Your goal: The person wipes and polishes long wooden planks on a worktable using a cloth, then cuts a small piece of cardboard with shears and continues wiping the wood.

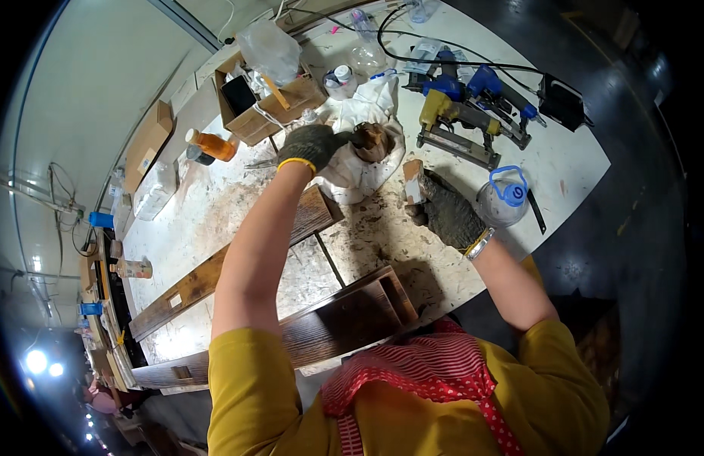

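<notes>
My left hand point(310, 148), in a dark glove with a yellow cuff, reaches to a brown-stained cup-like container point(373, 143). Its fingers are pressed together at the near rim, and what they grip is hidden. Beneath the container lies a crumpled white cloth point(344, 178). Further right, my gloved right hand point(449, 211) is closed on a small block point(413, 182) with a pale face and a brown end. Below the hands are a dark-stained wooden board point(188, 292) and a long dark wooden piece point(352, 311), with a gap between them. A thin metal tool point(261, 163) lies beside my left hand.
Several nail guns, one yellow point(458, 125), lie at the right back near a black box point(562, 102) and cables. A clear jug point(500, 201) with a blue handle stands by my right hand. Left of centre are a cardboard box point(264, 121) and an orange bottle point(211, 144).
</notes>
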Demonstrator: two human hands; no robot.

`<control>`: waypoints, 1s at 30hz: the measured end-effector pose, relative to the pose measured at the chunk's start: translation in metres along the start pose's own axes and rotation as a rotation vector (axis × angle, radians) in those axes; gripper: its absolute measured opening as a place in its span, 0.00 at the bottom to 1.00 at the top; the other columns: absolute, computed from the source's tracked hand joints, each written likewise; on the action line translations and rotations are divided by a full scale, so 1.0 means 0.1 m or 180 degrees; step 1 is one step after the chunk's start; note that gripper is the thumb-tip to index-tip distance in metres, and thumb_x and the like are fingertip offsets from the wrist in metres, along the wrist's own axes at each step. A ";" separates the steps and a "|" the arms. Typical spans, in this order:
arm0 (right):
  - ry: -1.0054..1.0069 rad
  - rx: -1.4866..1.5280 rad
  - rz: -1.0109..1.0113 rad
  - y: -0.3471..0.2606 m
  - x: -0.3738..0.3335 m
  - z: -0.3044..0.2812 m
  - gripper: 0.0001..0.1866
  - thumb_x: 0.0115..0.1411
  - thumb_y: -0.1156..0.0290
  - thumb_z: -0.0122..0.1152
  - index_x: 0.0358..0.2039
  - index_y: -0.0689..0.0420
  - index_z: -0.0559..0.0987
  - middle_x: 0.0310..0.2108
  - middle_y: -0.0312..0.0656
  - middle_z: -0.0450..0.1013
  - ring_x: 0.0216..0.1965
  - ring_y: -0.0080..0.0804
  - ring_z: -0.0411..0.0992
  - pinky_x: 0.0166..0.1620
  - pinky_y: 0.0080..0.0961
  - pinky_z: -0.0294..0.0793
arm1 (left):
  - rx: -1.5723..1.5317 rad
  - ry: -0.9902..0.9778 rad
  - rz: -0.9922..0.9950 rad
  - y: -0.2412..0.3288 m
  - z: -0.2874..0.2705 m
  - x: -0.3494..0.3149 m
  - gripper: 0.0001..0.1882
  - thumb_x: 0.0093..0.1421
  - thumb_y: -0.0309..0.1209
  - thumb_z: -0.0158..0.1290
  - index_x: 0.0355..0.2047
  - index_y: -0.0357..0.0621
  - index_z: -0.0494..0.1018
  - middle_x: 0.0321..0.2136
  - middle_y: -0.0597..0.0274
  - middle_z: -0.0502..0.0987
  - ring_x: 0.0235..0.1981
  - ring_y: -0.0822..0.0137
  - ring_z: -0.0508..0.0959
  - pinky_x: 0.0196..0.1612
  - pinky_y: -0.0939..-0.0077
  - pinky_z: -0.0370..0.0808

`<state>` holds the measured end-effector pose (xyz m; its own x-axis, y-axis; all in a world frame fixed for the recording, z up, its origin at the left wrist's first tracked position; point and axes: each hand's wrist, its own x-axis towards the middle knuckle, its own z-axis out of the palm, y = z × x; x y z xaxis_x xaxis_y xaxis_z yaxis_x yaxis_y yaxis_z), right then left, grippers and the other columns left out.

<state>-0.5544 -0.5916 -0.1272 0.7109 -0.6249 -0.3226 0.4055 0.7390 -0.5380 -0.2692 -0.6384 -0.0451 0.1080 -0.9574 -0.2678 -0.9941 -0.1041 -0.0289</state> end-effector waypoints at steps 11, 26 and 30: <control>0.0369 -0.2159 -0.0763 -0.32 0.13 0.14 0.16 0.62 0.62 0.59 0.47 0.57 0.74 0.34 0.36 0.72 0.31 0.22 0.72 0.33 0.23 0.77 | -0.2681 0.0048 -0.0019 0.02 -0.04 -0.08 0.13 0.61 0.37 0.51 0.36 0.41 0.79 0.28 0.57 0.77 0.28 0.68 0.74 0.35 0.72 0.71; 0.0769 -0.6671 -0.2163 -0.58 1.00 0.34 0.25 0.58 0.58 0.59 0.55 0.51 0.72 0.49 0.49 0.72 0.50 0.44 0.71 0.52 0.36 0.70 | -0.1882 0.0704 0.1161 -0.39 0.44 -0.33 0.16 0.61 0.30 0.51 0.49 0.39 0.72 0.44 0.54 0.78 0.44 0.65 0.76 0.49 0.72 0.72; 0.0744 -0.6744 -0.2251 -0.58 0.92 0.45 0.25 0.58 0.58 0.58 0.55 0.53 0.72 0.48 0.49 0.72 0.49 0.43 0.72 0.51 0.37 0.71 | -0.2018 0.0700 0.0897 -0.33 0.43 -0.36 0.21 0.55 0.24 0.54 0.51 0.42 0.72 0.46 0.56 0.78 0.43 0.67 0.76 0.48 0.74 0.73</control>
<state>-0.4866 -0.6804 -0.0910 0.6503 -0.7117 0.2657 -0.6387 -0.7015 -0.3161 -0.2406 -0.5885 -0.0757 -0.0884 -0.9959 0.0190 -0.8002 0.0823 0.5941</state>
